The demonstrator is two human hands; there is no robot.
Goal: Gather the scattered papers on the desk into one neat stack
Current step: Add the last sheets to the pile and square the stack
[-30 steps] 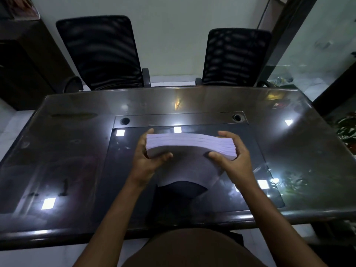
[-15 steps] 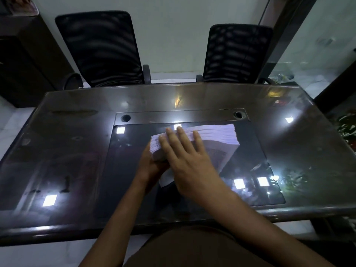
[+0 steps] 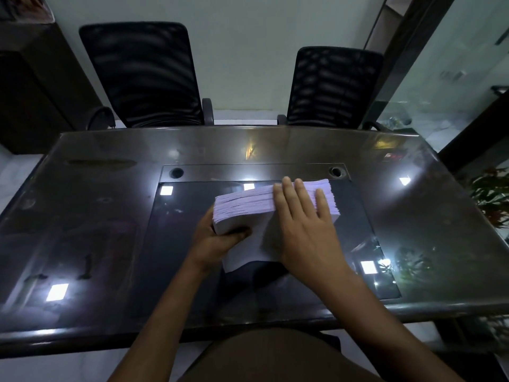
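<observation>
A thick stack of white papers (image 3: 245, 206) stands tilted on edge at the middle of the dark glass desk (image 3: 110, 244), its top edge facing me. My left hand (image 3: 217, 239) grips the stack's left near corner, thumb across the front sheet. My right hand (image 3: 303, 224) lies flat over the right half of the stack, fingers spread and reaching over its top edge. The lower part of the front sheet (image 3: 248, 257) shows between my two hands. The right end of the stack is partly hidden by my right hand.
Two black mesh office chairs (image 3: 143, 75) (image 3: 330, 86) stand behind the desk's far edge. Two round cable holes (image 3: 176, 172) (image 3: 336, 171) sit in a strip beyond the stack. A dark cabinet (image 3: 30, 86) is at far left, a glass partition (image 3: 454, 78) at right.
My right hand left the stack's right end, swept over its left part, and now rests flat on the right half. The left hand kept its grip and the stack tilted slightly.
</observation>
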